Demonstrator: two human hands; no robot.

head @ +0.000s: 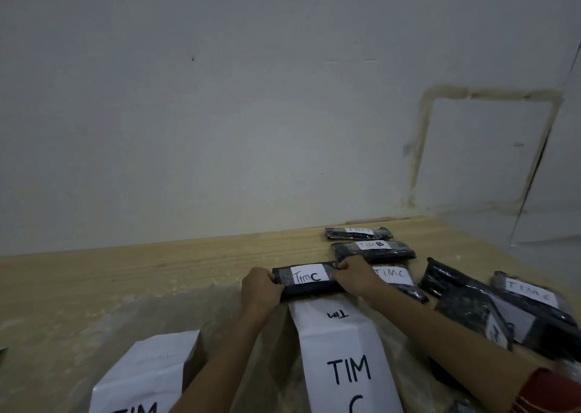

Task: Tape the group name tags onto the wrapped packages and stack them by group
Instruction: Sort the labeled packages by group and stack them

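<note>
At mid-table (157, 264), a black wrapped package (301, 291) is held level just past the far end of a white sheet marked TIM C (345, 365). Left hand (261, 286) has its fingers curled round the package's left end; right hand (352, 275) grips the right end likewise. Its tag (309, 276), reading TIM C, already lies on the top face. Judgement: taping appears done for this item and sorting is in hand. The next move calls for setting it squarely with group C, tag uppermost, apart from the TIM B package (374, 252) beyond.
</note>
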